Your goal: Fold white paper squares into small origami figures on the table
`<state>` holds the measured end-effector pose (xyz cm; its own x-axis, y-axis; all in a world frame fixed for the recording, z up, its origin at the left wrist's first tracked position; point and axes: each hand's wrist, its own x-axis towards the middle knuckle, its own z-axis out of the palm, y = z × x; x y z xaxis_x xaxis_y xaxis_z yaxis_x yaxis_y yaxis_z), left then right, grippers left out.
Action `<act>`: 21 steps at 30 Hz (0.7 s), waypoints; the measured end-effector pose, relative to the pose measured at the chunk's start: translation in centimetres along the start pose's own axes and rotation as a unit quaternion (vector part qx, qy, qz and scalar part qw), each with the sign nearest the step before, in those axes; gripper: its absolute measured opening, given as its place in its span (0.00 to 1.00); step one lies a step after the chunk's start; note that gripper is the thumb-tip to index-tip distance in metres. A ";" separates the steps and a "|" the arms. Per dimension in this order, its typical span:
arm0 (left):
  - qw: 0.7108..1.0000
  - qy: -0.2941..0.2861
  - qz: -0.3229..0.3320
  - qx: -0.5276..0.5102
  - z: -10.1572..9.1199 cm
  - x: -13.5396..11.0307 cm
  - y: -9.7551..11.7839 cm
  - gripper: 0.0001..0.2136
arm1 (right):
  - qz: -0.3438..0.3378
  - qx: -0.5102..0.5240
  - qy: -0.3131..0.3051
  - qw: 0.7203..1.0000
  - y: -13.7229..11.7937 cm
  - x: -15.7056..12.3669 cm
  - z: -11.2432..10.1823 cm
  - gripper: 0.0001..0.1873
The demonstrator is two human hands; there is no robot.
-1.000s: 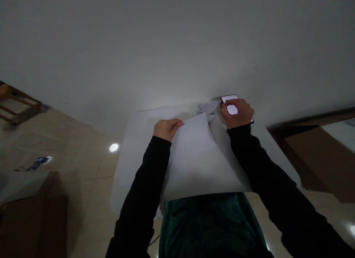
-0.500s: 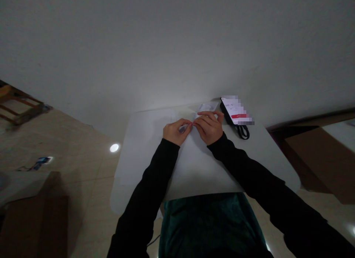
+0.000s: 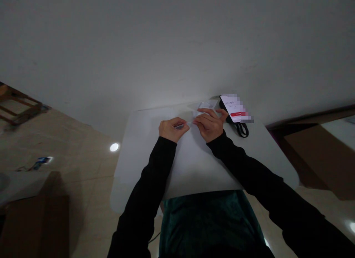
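I'm looking down on a white round-cornered table (image 3: 130, 176) above a beige tile floor (image 3: 80, 165), with a wooden stool (image 3: 19, 110) far off to the left. The person's dark green top (image 3: 208, 221) sits at the table's near edge. The folded white paper (image 3: 204, 110) lies between the hands, pale on pale, so I can't read its edges well. The left hand (image 3: 173, 129) is nearly closed, pinching a thin paper point (image 3: 184, 125) between thumb and fingers. The right hand (image 3: 209, 125) is curled, pressing over the fold. If either grip slips, I'd expect the fold to spring open. The phone (image 3: 235, 109) and its black cable (image 3: 241, 130) lie just beside the right hand, where a sideways knock could catch them
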<state>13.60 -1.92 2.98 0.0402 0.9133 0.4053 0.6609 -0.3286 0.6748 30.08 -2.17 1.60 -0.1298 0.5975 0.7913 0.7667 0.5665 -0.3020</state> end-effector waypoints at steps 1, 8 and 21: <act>1.000 0.002 -0.006 -0.002 0.0 0.1 -0.3 0.05 | 0.005 0.001 0.006 1.000 0.2 0.0 0.1 0.12; 0.999 -0.006 -0.033 0.033 -0.7 0.6 -2.2 0.06 | 0.039 -0.025 0.042 0.998 2.2 0.4 -0.6 0.13; 0.964 0.095 0.182 0.168 -4.0 1.7 -0.2 0.15 | 0.045 -0.040 0.023 0.998 4.9 1.7 -3.0 0.11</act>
<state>10.51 -1.22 6.02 0.1992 0.6814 0.7043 0.8357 -0.4934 0.2409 35.55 -0.12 3.06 -0.0310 0.6159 0.7872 0.8221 0.4637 -0.3304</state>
